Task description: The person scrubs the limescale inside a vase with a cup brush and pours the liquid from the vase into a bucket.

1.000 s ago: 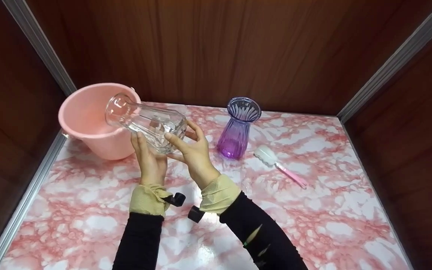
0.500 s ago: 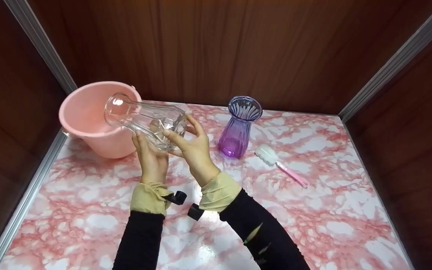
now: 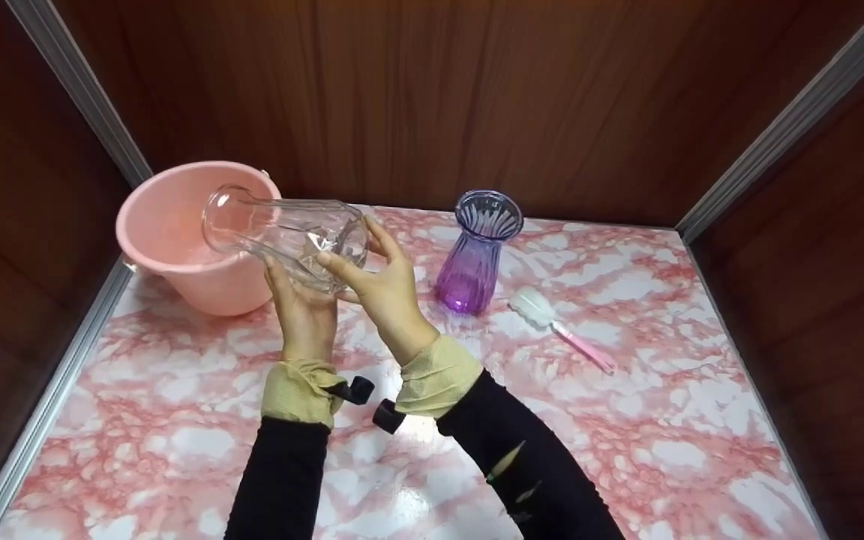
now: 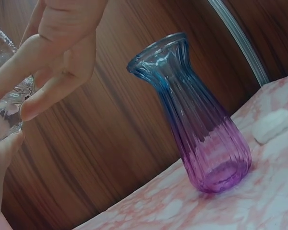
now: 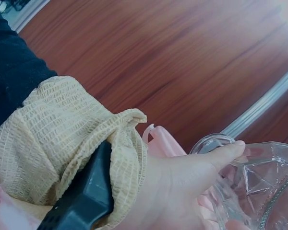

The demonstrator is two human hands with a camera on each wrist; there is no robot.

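Both my hands hold a clear glass vase [image 3: 297, 232], tilted on its side with its mouth over the pink bucket [image 3: 222, 289]. My left hand [image 3: 308, 319] grips it from below and the left. In the right wrist view the left thumb [image 5: 228, 154] lies along the faceted glass. My right hand [image 3: 387, 296] grips the base end, its thumb [image 3: 342, 270] on the side facing me. The left wrist view catches just part of the clear vase [image 4: 7, 117], with fingers around it. Whether anything runs out of the vase cannot be told.
Right of my hands stands an upright ribbed vase [image 3: 471, 270], blue at the rim and purple below. A brush [image 3: 582, 349] with a white head and pink handle lies farther right on the marbled tabletop [image 3: 649, 450]. Wood panels [image 3: 417, 105] enclose the back and sides.
The clear vase has shifted slightly left, and its base end has risen a little, with both hands following. The bucket, the purple vase and the brush stay where they were.
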